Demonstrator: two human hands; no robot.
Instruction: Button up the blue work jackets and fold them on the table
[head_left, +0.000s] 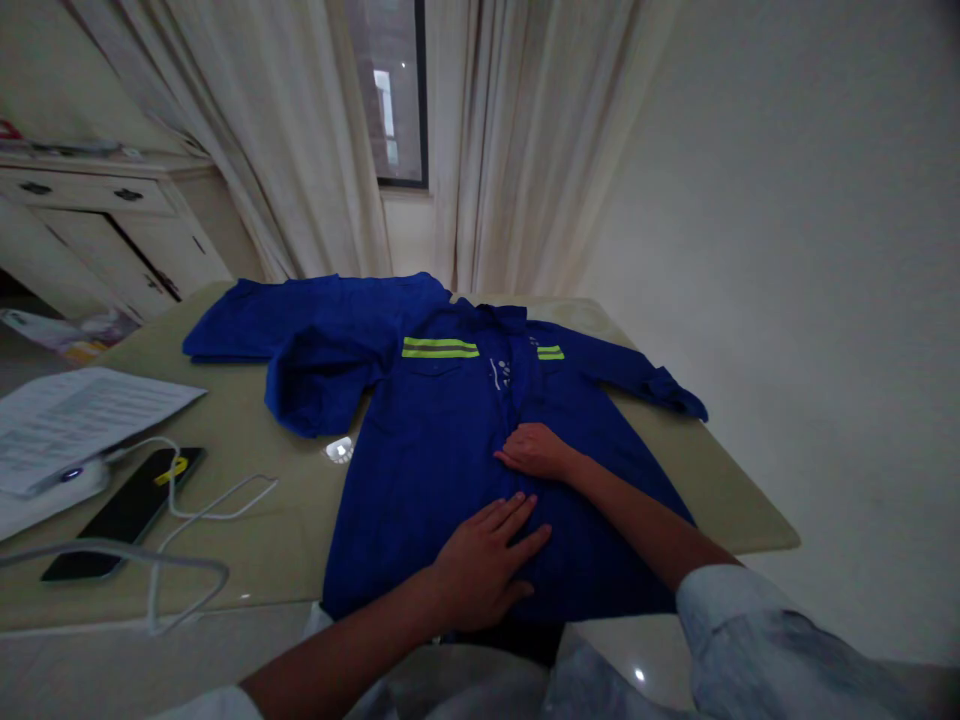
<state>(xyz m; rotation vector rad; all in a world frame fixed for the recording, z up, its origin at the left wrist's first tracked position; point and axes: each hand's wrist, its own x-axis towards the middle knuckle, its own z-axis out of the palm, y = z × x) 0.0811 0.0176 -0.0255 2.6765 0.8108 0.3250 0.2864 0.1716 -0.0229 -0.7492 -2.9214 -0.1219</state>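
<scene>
A pale grey sleeve (780,640) covers the person's right arm at 4 o'clock, closest to the camera. The left hand (480,562) lies open with its fingers spread, flat on the lower front of a blue work shirt (442,480) at 6 o'clock. The right hand (534,450), also open and gripping nothing, rests on the shirt just beyond it, with its fingers pointing toward 9 o'clock. The shirt lies spread face up on the tabletop (735,500), with yellow-green reflective stripes (440,348) across its chest. One shirt sleeve (622,365) stretches toward 3 o'clock; the other (319,380) is folded back toward 10 o'clock. At 9 o'clock lie a black phone (124,513), a white cable (217,510) and printed papers (82,425). Farther off stand a white dresser (97,195) at 10 o'clock and curtains (300,130) beside a window (394,90) at 12 o'clock.
</scene>
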